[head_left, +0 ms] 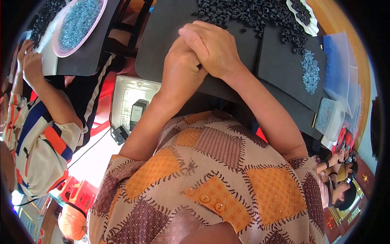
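Dark bench is filling the upper middle, matte black, its edges bending toward the rim. A second dark bench is sitting at upper left, a gap between the two showing a chair frame. Strong daylight is washing out the pale floor at lower left. Red plastic stools are standing on that floor; another red stool is showing beside a grey box under the bench. An orange wooden edge is running along the upper right. Clear plastic trays are stacking at the right end. A cable is trailing across the floor.
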Available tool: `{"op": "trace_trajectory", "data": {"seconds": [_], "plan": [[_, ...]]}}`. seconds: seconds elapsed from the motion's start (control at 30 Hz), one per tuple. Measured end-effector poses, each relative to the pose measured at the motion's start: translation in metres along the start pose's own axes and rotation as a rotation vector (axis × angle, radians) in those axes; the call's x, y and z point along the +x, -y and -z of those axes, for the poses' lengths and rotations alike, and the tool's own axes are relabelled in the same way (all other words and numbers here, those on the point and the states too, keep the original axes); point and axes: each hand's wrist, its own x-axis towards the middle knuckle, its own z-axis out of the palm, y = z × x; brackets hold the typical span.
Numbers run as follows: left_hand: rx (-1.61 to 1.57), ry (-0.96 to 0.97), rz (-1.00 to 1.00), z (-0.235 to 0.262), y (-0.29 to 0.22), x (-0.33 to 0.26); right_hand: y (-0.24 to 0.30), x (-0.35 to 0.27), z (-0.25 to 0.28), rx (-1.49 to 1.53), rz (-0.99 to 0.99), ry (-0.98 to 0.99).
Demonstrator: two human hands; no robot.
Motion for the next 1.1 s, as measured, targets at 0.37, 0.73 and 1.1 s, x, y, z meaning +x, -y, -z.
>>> {"op": "trace_trajectory", "data": {"seconds": [0.37,0.73,1.1], "plan": [[-0.055,-0.046,-0.005,-0.001,0.002,-0.001,0.008,0.003,0.007,-0.030,-0.055,0.103],[-0.084,-0.027,-0.014,-0.001,0.002,0.000,0.006,0.001,0.007,-0.002,-0.022,0.087],[-0.010,-0.079,-0.134,-0.002,-0.005,0.005,-0.001,-0.002,0.013,0.074,0.024,0.044]]}}
